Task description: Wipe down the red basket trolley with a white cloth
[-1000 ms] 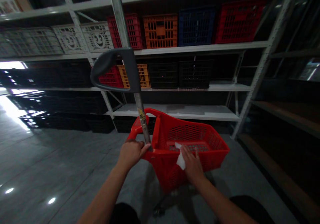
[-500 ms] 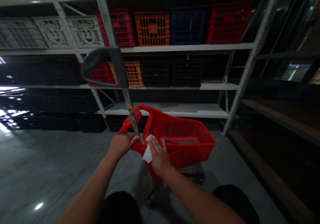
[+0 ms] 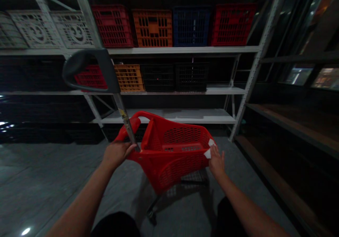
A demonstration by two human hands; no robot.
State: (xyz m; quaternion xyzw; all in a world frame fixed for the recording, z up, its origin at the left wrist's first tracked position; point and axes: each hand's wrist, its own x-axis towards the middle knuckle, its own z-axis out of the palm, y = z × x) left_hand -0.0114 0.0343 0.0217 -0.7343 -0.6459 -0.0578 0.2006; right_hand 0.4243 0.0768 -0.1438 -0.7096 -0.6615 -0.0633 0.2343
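The left hand (image 3: 116, 153) is closed tight around the pole (image 3: 126, 125) at the left corner of the red cart (image 3: 174, 164). The right hand (image 3: 217, 162) lies open and flat, pressing a white cloth (image 3: 208, 152) on the cart's right corner.

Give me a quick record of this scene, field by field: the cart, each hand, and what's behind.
Cart: red mesh plastic, with a metal pole topped by a grey handle
Left hand: closed round the pole near its base
Right hand: fingers flat on a white cloth at the cart's rim corner
Behind: metal shelves with red, orange, blue, white and black crates
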